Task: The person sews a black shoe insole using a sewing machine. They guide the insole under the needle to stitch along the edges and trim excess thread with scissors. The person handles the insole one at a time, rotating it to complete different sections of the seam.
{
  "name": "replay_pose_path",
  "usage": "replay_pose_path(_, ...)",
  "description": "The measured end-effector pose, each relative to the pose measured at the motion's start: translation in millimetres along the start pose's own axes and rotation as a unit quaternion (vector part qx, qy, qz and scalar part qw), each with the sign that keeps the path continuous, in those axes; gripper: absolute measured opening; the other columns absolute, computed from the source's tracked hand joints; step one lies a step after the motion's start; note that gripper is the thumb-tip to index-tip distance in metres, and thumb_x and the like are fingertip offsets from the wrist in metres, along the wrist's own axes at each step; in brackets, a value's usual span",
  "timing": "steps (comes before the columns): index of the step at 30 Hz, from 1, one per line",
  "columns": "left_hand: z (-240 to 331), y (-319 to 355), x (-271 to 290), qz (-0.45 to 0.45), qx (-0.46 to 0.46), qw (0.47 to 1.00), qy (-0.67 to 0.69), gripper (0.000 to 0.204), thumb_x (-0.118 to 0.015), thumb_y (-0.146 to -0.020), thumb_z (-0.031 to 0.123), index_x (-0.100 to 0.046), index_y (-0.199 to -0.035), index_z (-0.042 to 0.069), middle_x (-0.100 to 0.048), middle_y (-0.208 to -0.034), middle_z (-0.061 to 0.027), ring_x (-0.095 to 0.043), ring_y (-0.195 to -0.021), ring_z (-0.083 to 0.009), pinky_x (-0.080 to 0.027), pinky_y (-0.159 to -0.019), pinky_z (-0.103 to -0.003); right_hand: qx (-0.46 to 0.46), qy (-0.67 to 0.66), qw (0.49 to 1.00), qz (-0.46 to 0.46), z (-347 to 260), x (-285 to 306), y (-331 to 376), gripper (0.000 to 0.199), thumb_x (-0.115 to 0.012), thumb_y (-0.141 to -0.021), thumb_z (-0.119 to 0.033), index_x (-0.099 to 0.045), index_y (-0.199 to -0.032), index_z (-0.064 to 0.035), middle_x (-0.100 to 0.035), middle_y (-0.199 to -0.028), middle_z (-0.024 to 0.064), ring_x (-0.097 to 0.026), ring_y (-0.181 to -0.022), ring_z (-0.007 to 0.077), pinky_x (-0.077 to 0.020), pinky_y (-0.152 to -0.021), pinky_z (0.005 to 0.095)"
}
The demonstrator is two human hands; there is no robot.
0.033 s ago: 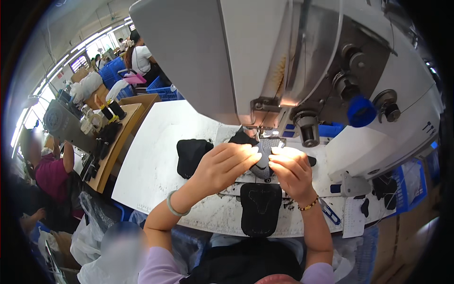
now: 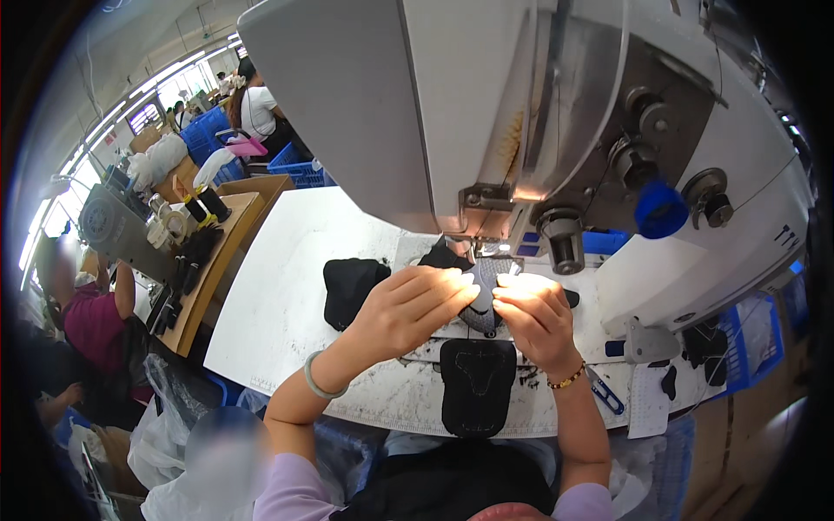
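A grey mesh fabric piece with black parts (image 2: 483, 318) lies under the needle area of a large sewing machine (image 2: 347, 104). On its left side my left hand (image 2: 413, 306) is closed, fingertips pinched at its edge. Across from it my right hand (image 2: 536, 314) pinches the right edge, fingers closed. A small shiny whitish thing (image 2: 514, 270) shows at the right fingertips; its kind is unclear. Part of the fabric is hidden by my fingers. Nearer to me lies a black padded piece with a stitched outline (image 2: 477, 391). Another black piece (image 2: 352, 293) rests beyond my left wrist.
A blue-handled cutter (image 2: 606, 391) and a white paper slip (image 2: 647, 404) lie at the white table's right front. Dark scraps litter the tabletop (image 2: 269, 286). At left, a wooden bench (image 2: 228, 234) carries thread spools and another machine, with a person beside it. Blue crates stand behind.
The grey fabric piece has shifted slightly toward me and turned a little. Both hands keep their pinch in nearly the same place.
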State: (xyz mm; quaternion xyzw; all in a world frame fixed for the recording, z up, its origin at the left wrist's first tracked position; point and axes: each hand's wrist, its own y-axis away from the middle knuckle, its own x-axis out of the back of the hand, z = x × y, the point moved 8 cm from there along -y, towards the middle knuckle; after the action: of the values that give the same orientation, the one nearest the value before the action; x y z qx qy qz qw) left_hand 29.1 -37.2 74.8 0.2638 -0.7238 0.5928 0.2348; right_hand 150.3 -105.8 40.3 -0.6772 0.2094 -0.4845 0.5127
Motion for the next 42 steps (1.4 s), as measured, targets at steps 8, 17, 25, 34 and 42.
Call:
replay_pose_path(8, 4, -6, -1, 0.009, -0.019, 1.000, -0.017, 0.028, -0.058, -0.068, 0.003, -0.067, -0.094, 0.001, -0.067, -0.092, -0.0086, -0.066, -0.086, -0.0215, -0.055, -0.075, -0.031, -0.008, 0.015, 1.000, -0.019, 2, -1, 4, 0.023, -0.066, -0.072, -0.006, -0.066, -0.094, -0.0087, -0.064, -0.102, -0.0009, -0.060, -0.089, 0.0142, -0.0465, -0.082, 0.0306)
replay_pose_path(17, -6, -2, -7, 0.001, -0.021, 0.999, -0.024, 0.028, -0.062, -0.072, 0.007, -0.064, -0.099, 0.003, -0.062, -0.097, -0.0040, -0.061, -0.092, -0.0185, -0.052, -0.081, -0.031, -0.046, 0.012, 0.999, -0.021, 9, -6, 5, 0.029, -0.066, -0.069, -0.002, -0.067, -0.097, -0.0101, -0.059, -0.083, -0.0044, -0.054, -0.070, 0.0110, -0.0439, -0.075, 0.0288)
replay_pose_path(25, -25, 3, -13, 0.029, 0.012, 0.999, 0.019, 0.028, -0.060, -0.070, 0.003, -0.063, -0.098, 0.003, -0.063, -0.098, -0.0069, -0.063, -0.093, -0.0201, -0.052, -0.079, -0.032, -0.030, 0.089, 0.996, -0.002, -6, -8, -12, 0.024, -0.065, -0.073, -0.004, -0.066, -0.097, -0.0071, -0.060, -0.088, -0.0030, -0.056, -0.074, 0.0110, -0.0436, -0.079, 0.0293)
replay_pose_path(34, -52, 14, -25, 0.065, 0.114, 0.981, 0.139, 0.031, -0.063, -0.065, -0.008, -0.063, -0.094, 0.003, -0.063, -0.100, -0.0092, -0.063, -0.089, -0.0272, -0.051, -0.078, -0.036, -0.081, 0.125, 0.989, 0.001, -13, -18, -12, 0.026, -0.067, -0.073, -0.005, -0.066, -0.099, -0.0085, -0.060, -0.094, -0.0031, -0.053, -0.072, 0.0100, -0.0407, -0.074, 0.0268)
replay_pose_path(42, -64, 23, -33, 0.111, 0.184, 0.959, 0.183, 0.023, -0.066, -0.070, -0.008, -0.067, -0.091, 0.001, -0.065, -0.098, -0.0102, -0.064, -0.085, -0.0240, -0.054, -0.070, -0.029, -0.115, 0.098, 0.989, 0.001, -6, -20, -6, 0.026, -0.071, -0.076, -0.005, -0.068, -0.101, -0.0095, -0.061, -0.100, 0.0028, -0.059, -0.091, 0.0189, -0.0417, -0.082, 0.0329)
